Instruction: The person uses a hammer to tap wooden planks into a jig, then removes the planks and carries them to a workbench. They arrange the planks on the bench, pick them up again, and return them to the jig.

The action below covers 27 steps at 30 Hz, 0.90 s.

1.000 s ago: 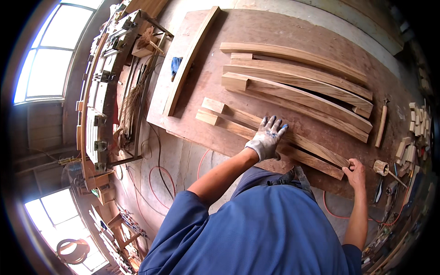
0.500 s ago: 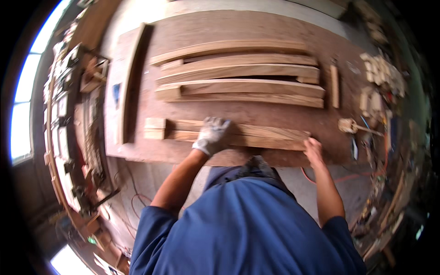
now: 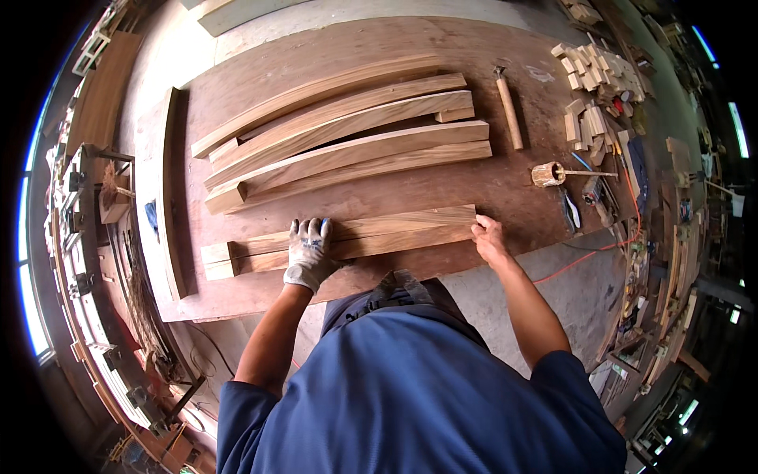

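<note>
Two long pieces of wood lie together along the near side of the worktable, the nearer one a wooden beam (image 3: pixel 387 241). My left hand (image 3: pixel 310 251), in a pale work glove, presses on them left of the middle, its fingers reaching over the top toward the far side. At their right end, my bare right hand (image 3: pixel 489 237) has its fingers curled against the corner of the beam. A short wood block (image 3: pixel 219 261) shows at the left end. Beyond, several similar shaped wooden beams (image 3: pixel 347 150) lie in a slanted row.
A long timber (image 3: pixel 167 197) lies along the table's left side. On the right are a hammer (image 3: pixel 509 110), a round wooden pot with a stick (image 3: pixel 548 174), a white-handled tool (image 3: pixel 570 212) and piles of small wood blocks (image 3: pixel 596 67). A red hose (image 3: pixel 584 257) trails past the right edge.
My view has turned, so the table and beams sit further left and slope up to the right. Both hands stay at about the same places on the wood; the left fingers look straighter.
</note>
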Tool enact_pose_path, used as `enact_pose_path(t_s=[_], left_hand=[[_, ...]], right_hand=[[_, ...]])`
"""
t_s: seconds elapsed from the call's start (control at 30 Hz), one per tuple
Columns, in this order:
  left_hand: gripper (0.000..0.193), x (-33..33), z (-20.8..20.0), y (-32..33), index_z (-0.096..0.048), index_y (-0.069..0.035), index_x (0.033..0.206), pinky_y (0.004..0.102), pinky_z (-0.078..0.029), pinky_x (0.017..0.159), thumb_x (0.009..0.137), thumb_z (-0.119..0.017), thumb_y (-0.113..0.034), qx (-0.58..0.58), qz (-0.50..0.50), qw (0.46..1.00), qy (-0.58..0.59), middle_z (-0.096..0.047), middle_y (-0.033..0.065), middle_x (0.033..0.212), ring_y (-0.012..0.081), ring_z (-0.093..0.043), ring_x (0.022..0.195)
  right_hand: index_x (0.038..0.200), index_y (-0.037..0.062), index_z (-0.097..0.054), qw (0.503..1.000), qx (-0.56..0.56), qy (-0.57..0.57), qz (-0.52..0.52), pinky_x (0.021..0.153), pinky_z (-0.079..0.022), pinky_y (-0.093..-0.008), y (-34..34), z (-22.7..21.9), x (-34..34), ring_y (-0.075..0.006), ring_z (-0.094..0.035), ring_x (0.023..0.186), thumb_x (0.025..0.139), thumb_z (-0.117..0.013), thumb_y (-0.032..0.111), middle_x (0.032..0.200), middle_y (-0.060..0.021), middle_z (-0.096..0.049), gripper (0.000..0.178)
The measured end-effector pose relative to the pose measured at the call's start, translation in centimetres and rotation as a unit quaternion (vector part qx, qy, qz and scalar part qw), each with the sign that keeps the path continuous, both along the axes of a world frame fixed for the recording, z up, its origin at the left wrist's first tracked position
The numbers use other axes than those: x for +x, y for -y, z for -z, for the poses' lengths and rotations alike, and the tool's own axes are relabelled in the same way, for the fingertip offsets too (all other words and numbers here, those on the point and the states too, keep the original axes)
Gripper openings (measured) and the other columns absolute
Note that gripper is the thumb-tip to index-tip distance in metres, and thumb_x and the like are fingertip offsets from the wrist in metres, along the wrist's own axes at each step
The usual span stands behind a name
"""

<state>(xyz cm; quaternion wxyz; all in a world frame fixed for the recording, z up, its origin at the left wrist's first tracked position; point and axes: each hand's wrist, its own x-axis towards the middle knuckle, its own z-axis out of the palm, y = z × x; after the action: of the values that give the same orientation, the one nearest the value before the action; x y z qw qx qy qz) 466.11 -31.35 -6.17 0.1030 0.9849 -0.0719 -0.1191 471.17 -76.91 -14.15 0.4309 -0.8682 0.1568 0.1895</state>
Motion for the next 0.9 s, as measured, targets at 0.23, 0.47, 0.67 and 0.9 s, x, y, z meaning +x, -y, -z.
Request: enact_pose_path(t_s=[0.23,0.47,0.67,0.9], left_hand=[[0.105,0.0,0.2,-0.2,-0.055,-0.004,0.136,0.056,-0.039,0.117,0.056,-0.098,-0.057,-0.032,0.005,0.999,0.006,-0.061,0.0181,0.13,0.0398,-0.055,0.126],[0.096,1.3,0.0,0.8,-0.057,-0.007,0.131,0.0525,-0.044,0.11,0.06,-0.097,-0.056,-0.049,0.006,0.999,-0.014,-0.063,0.0188,0.129,0.0398,-0.058,0.124],[0.088,1.3,1.7,4.1,-0.055,-0.007,0.131,0.0515,-0.044,0.108,0.065,-0.094,-0.051,-0.054,0.02,0.998,-0.011,-0.064,0.0184,0.122,0.039,-0.059,0.12],[0.089,1.5,0.5,4.4,-0.054,-0.006,0.135,0.0526,-0.041,0.112,0.066,-0.093,-0.046,-0.048,0.027,0.998,-0.024,-0.061,0.0194,0.128,0.038,-0.058,0.125]], right_hand=[[0.125,-0.0088,-0.069,0.997,-0.031,0.058,-0.038,0.099,-0.055,-0.0436,-1.0,-2.0,-0.5,-0.0387,-0.071,0.113,0.091,-0.076,0.015,0.121,-0.0302,-0.073,0.042],[0.127,-0.0084,-0.067,0.996,-0.044,0.067,-0.035,0.098,-0.055,-0.0446,-0.4,-2.1,0.9,-0.04,-0.071,0.112,0.088,-0.079,0.016,0.122,-0.0285,-0.073,0.047],[0.155,-0.0039,-0.046,0.977,-0.188,0.095,-0.037,0.115,-0.047,-0.0459,1.0,-2.8,1.5,-0.0405,-0.059,0.135,0.084,-0.083,0.021,0.142,-0.0286,-0.062,0.083],[0.161,-0.0058,-0.033,0.958,-0.246,0.051,-0.141,0.124,-0.038,-0.0466,0.4,-5.4,0.1,-0.0426,-0.043,0.148,0.074,-0.092,0.03,0.16,-0.0293,-0.043,0.111]])
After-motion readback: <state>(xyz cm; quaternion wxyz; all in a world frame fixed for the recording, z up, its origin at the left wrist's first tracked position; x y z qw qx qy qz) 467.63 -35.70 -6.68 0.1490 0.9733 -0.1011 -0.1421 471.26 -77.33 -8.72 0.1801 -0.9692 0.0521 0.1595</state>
